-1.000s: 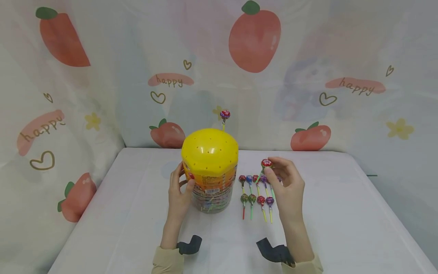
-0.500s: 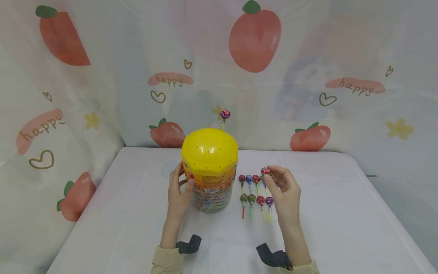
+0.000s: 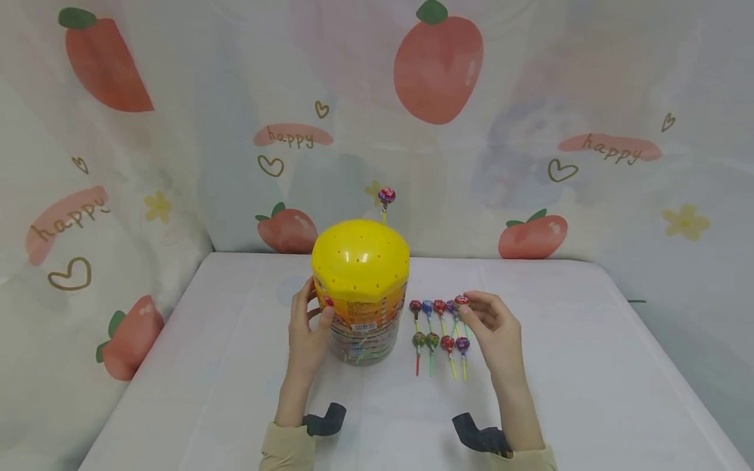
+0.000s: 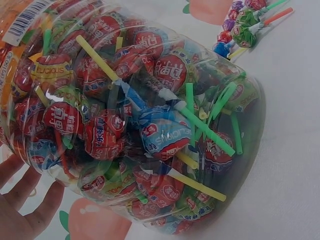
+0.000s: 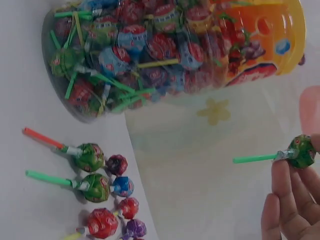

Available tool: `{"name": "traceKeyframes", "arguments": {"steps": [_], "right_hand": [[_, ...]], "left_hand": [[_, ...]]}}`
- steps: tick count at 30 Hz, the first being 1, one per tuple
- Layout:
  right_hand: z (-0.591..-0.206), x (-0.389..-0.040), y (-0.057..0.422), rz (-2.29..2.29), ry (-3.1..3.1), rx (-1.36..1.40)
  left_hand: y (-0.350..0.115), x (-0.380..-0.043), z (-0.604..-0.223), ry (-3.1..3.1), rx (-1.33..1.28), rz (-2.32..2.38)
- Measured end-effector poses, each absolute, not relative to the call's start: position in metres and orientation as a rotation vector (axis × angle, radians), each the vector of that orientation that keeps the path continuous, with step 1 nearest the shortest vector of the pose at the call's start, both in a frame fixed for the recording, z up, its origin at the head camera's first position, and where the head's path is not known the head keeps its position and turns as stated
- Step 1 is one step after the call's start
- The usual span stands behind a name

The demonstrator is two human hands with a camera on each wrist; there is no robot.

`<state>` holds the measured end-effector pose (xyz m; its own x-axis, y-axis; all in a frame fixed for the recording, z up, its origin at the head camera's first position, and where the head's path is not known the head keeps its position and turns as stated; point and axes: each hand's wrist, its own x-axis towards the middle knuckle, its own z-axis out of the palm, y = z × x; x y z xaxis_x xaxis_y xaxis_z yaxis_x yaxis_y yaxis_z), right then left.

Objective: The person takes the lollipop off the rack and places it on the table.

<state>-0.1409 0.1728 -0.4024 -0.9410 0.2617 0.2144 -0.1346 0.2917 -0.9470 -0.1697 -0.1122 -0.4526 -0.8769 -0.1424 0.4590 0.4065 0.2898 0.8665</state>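
A clear plastic jar (image 3: 364, 343) full of wrapped lollipops stands upright on the table, topped by a domed yellow lid (image 3: 360, 255) dotted with small holes. My left hand (image 3: 309, 333) holds its left side, fingers behind and thumb in front. In the right wrist view my right hand (image 5: 295, 200) pinches a lollipop (image 5: 302, 151) by its green-and-red wrapped head, its green stick pointing away from the palm. The head view has my right hand (image 3: 493, 330) at the right end of two rows of lollipops (image 3: 448, 343), partly hiding the back row.
One lollipop (image 3: 386, 195) sticks up behind the yellow lid. The white-covered table (image 3: 235, 366) reaches back to a printed cloth (image 3: 353, 78) with fruit and "happy" patterns. A dark curved mount (image 3: 326, 420) sits at each wrist.
My right hand has come down with the lollipop toward the rows on the table, then shifted slightly right. The left hand and the jar have stayed put.
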Motion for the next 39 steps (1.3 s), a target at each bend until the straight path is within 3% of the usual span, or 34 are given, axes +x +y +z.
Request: {"name": "traceKeyframes", "arguments": {"steps": [17,39], "right_hand": [[-0.427,-0.147,0.219,1.515,-2.674,-0.304],[-0.468,-0.156,0.231,1.555,-2.776,-0.555]], "left_hand": [[-0.112,-0.17,-0.453,-2.106,-0.233,-1.63],[-0.112,-0.171,-0.454,-2.098,-0.236,-1.628]]}}
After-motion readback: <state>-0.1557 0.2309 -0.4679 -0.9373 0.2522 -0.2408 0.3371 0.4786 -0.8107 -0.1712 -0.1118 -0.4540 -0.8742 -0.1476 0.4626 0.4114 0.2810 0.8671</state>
